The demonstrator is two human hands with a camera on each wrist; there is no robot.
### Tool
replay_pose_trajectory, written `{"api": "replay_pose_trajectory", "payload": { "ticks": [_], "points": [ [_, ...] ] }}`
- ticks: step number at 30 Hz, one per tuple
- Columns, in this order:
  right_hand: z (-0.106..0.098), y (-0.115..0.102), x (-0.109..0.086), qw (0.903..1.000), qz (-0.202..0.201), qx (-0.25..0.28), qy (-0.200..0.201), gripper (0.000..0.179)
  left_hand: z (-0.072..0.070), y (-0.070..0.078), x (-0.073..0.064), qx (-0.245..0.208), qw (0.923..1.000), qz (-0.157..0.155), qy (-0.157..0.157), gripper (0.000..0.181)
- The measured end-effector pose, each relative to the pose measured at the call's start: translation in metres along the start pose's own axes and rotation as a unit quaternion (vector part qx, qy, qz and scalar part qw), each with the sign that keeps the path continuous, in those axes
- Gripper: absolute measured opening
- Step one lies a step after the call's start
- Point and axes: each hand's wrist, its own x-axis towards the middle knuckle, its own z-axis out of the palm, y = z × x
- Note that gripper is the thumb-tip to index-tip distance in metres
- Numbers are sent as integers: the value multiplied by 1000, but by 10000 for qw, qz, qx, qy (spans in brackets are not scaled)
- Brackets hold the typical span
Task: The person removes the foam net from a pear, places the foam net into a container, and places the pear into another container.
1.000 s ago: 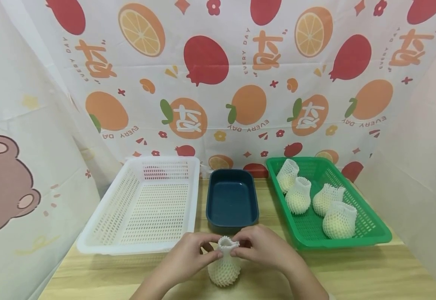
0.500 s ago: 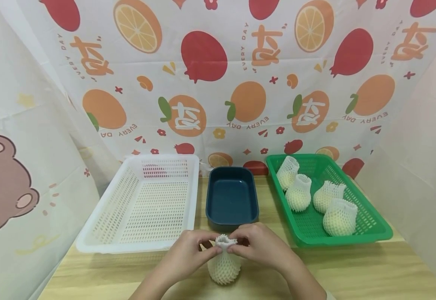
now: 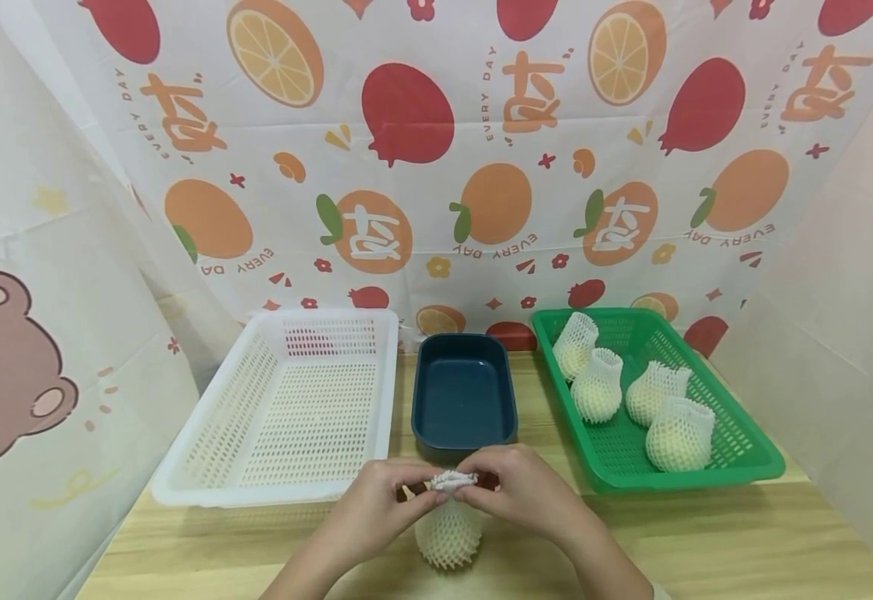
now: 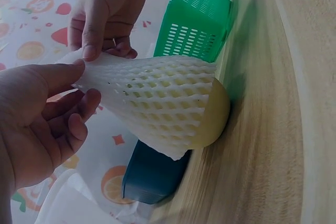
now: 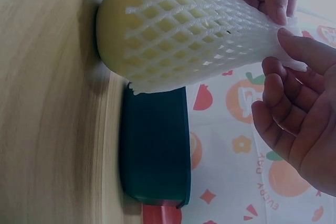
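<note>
A yellow fruit (image 4: 218, 116) stands on the wooden table, its upper part inside a white foam net sleeve (image 3: 449, 533); the bare base shows in both wrist views. My left hand (image 3: 379, 508) pinches one side of the sleeve's top edge between thumb and index finger. Across from it, my right hand (image 3: 519, 492) pinches the other side the same way. Between them the sleeve's mouth is drawn nearly flat. The other fingers of both hands are loosely curled, away from the fruit. The fruit's exact kind cannot be told.
A white perforated basket (image 3: 388, 400) stands to the left. Behind the hands is a dark blue tray (image 3: 466, 392). To the right, a green basket (image 3: 594, 467) holds several fruits in foam nets (image 3: 679, 437). A fruit-print cloth (image 3: 436, 200) hangs at the back.
The sleeve's mouth, round and gaping before, is now stretched into a narrow flat slit between both hands. The fruit stays in place. The head view has tilted slightly.
</note>
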Motion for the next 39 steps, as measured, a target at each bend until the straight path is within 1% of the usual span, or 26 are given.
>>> {"api": "replay_pose_trajectory", "payload": {
  "ticks": [6, 10, 12, 16, 21, 25, 28, 30, 35, 39],
  "points": [
    [2, -2, 0, 9996, -200, 2, 180, 12, 1, 1, 0, 76, 9998, 82, 143, 13],
    [3, -2, 0, 9994, -220, 4, 270, 12, 1, 2, 0, 159, 9997, 32, 201, 14],
    [3, -2, -1, 9994, -180, -17, 297, 13, 0, 2, 0, 208, 9996, -2, 171, 15],
    [2, -1, -2, 9996, -52, -39, 281, 14, -1, 2, 0, 322, 9993, -183, 4, 21],
    [-1, 1, -2, 9998, 130, 122, 57, 20, -2, 1, -1, 393, 9985, -310, -206, 16],
    [-3, 4, -2, 9986, 324, 309, -274, 27, -1, 0, 0, 439, 9983, -327, -199, 12],
    [-3, 6, -2, 9967, 479, 358, -546, 24, -1, 0, -1, 404, 9984, -355, -185, 16],
    [-3, 7, -2, 9958, 553, 323, -655, 20, -1, 0, -1, 341, 9984, -377, -240, 20],
    [-2, 9, -2, 9953, 603, 243, -718, 17, -1, -1, -2, 225, 9978, -369, -500, 25],
    [-1, 9, -3, 9937, 731, 196, -831, 18, 0, -4, -2, 213, 9973, -382, -595, 25]
  ]
}}
